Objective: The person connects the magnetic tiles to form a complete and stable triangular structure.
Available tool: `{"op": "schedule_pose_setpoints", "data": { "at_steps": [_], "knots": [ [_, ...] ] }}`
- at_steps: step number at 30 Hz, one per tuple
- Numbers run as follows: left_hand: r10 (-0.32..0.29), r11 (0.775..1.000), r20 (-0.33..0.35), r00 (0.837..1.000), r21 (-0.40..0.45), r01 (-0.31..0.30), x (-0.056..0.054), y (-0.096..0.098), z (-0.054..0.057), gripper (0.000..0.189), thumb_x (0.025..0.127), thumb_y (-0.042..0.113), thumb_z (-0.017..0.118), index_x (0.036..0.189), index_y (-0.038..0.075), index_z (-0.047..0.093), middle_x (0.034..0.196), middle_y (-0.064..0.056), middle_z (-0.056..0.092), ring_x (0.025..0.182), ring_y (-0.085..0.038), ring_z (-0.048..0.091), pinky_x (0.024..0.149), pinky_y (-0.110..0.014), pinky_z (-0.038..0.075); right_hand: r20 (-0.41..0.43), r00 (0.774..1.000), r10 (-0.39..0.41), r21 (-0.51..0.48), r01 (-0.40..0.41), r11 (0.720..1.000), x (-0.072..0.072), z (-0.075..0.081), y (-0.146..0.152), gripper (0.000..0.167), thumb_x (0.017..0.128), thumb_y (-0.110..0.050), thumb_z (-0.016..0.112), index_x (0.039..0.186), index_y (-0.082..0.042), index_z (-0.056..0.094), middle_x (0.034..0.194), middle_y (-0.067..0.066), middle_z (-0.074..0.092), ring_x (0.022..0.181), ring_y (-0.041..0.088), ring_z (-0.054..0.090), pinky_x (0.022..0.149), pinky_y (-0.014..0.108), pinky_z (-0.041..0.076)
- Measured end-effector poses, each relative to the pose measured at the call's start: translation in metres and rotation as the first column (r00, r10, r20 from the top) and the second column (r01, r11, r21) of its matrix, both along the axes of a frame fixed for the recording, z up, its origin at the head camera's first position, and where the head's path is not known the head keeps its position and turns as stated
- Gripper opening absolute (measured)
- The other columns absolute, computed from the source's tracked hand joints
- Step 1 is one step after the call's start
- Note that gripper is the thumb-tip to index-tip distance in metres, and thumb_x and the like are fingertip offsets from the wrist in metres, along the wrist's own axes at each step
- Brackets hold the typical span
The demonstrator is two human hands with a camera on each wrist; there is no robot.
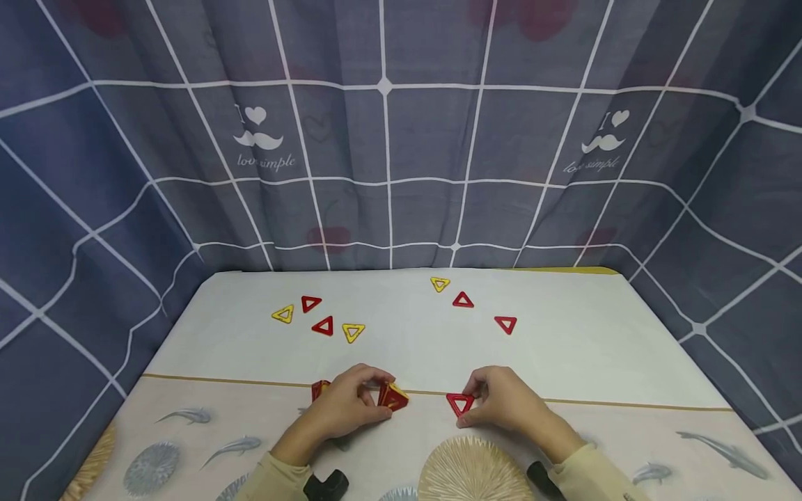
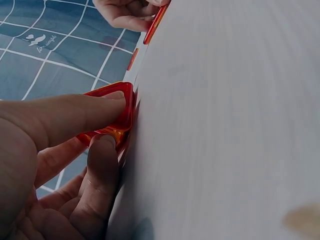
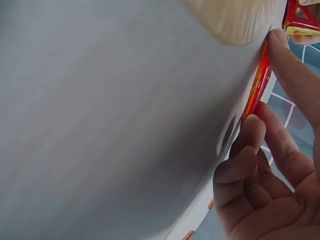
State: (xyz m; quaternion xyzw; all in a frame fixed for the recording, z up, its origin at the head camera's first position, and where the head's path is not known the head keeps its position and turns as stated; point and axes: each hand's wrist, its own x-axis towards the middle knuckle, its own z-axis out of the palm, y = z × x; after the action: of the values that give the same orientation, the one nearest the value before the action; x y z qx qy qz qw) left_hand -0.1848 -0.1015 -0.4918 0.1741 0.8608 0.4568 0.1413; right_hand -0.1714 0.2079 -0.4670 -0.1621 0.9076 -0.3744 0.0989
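Observation:
Near the table's front, my left hand (image 1: 349, 403) pinches a small cluster of red and yellow triangular tiles (image 1: 393, 398) between thumb and fingers. In the left wrist view the red tile (image 2: 128, 107) under my thumb stands tilted, close to the tabletop. To the right, my right hand (image 1: 506, 402) pinches a single red triangular tile (image 1: 460, 396) with an open centre. The right wrist view shows that red tile (image 3: 259, 80) edge-on, low over the table. Another red piece (image 1: 319, 390) is left of my left hand and partly hidden by it.
Loose tiles lie farther back: red ones (image 1: 323, 319) and yellow ones (image 1: 353, 326) on the left, plus a yellow (image 1: 441, 280) and two red (image 1: 505, 319) on the right. A checked curtain (image 1: 426, 132) hangs around the white patterned table (image 1: 601, 334).

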Motion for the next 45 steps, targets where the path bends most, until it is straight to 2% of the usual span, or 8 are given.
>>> {"op": "schedule_pose_setpoints", "data": {
  "at_steps": [12,20,25,29,33,36,41,45],
  "knots": [
    [0.000,1.000,-0.001,1.000,0.009,0.000,-0.001,0.000,-0.001,0.045,0.080,0.021,0.087,0.121,0.020,0.069,0.114,0.002,0.059,0.071,-0.013,0.059,0.057,-0.025,0.049,-0.033,0.999,-0.024,0.064,0.026,0.998,0.012,-0.001,0.005,0.044,0.064,-0.036,0.096,0.084,-0.014,0.064,0.065,-0.010,0.053,0.060,0.005,0.048,0.059,0.026,0.044],
    [-0.013,1.000,-0.009,1.000,0.026,0.013,-0.001,0.000,-0.001,0.045,0.080,0.021,0.087,0.121,0.017,0.069,0.114,0.000,0.059,0.070,-0.013,0.058,0.056,-0.025,0.049,-0.047,0.999,-0.010,0.045,0.012,0.999,0.019,-0.003,0.009,0.034,0.074,-0.026,0.091,0.094,-0.008,0.069,0.070,-0.011,0.058,0.061,0.003,0.053,0.057,0.025,0.047],
    [-0.013,1.000,-0.013,1.000,0.009,0.014,0.000,0.000,0.002,0.044,0.081,0.021,0.087,0.121,0.017,0.069,0.113,0.002,0.059,0.070,-0.012,0.058,0.058,-0.024,0.049,-0.055,0.999,-0.003,0.002,0.003,1.000,0.022,-0.004,0.013,0.028,0.075,-0.018,0.089,0.094,-0.004,0.074,0.072,-0.012,0.060,0.064,0.002,0.055,0.060,0.024,0.049],
    [-0.041,0.998,-0.070,0.997,-0.050,0.037,0.002,0.002,0.006,0.044,0.082,0.020,0.086,0.122,0.015,0.068,0.109,0.003,0.059,0.070,-0.011,0.057,0.061,-0.025,0.049,-0.053,0.999,-0.009,-0.016,0.008,1.000,0.023,-0.006,0.015,0.030,0.074,-0.013,0.089,0.099,-0.003,0.077,0.072,-0.013,0.061,0.066,0.001,0.056,0.061,0.023,0.049],
    [-0.055,0.988,-0.163,0.985,-0.155,0.030,0.005,0.003,0.013,0.045,0.081,0.018,0.085,0.122,0.013,0.068,0.111,0.002,0.061,0.084,-0.012,0.055,0.073,-0.031,0.048,-0.055,0.998,-0.009,-0.004,0.008,1.000,0.023,-0.006,0.016,0.032,0.074,-0.013,0.089,0.103,-0.002,0.078,0.076,-0.012,0.063,0.068,0.000,0.056,0.062,0.023,0.050],
    [-0.047,0.978,-0.200,0.979,-0.207,0.004,0.007,0.003,0.018,0.045,0.080,0.015,0.085,0.121,0.011,0.069,0.113,0.000,0.062,0.094,-0.015,0.054,0.080,-0.036,0.047,-0.056,0.998,-0.012,0.016,0.013,1.000,0.024,-0.005,0.015,0.029,0.075,-0.015,0.089,0.099,-0.001,0.079,0.081,-0.008,0.068,0.072,0.000,0.058,0.064,0.024,0.050],
    [-0.050,0.972,-0.219,0.974,-0.235,-0.003,0.008,0.005,0.024,0.050,0.079,0.012,0.086,0.124,0.007,0.067,0.115,-0.004,0.061,0.099,-0.018,0.058,0.087,-0.042,0.051,-0.049,0.998,-0.031,0.045,0.033,0.998,0.028,-0.002,0.014,0.027,0.076,-0.018,0.089,0.095,-0.001,0.080,0.084,-0.005,0.071,0.076,0.001,0.060,0.066,0.025,0.051],
    [-0.038,0.974,-0.236,0.971,-0.227,-0.017,0.010,0.006,0.030,0.053,0.079,0.013,0.085,0.127,0.006,0.064,0.119,-0.007,0.060,0.109,-0.024,0.060,0.094,-0.047,0.049,-0.038,0.998,-0.046,0.063,0.049,0.997,0.031,-0.001,0.015,0.025,0.075,-0.018,0.089,0.093,-0.003,0.080,0.083,-0.006,0.071,0.075,0.002,0.059,0.066,0.025,0.051]
  ]
}}
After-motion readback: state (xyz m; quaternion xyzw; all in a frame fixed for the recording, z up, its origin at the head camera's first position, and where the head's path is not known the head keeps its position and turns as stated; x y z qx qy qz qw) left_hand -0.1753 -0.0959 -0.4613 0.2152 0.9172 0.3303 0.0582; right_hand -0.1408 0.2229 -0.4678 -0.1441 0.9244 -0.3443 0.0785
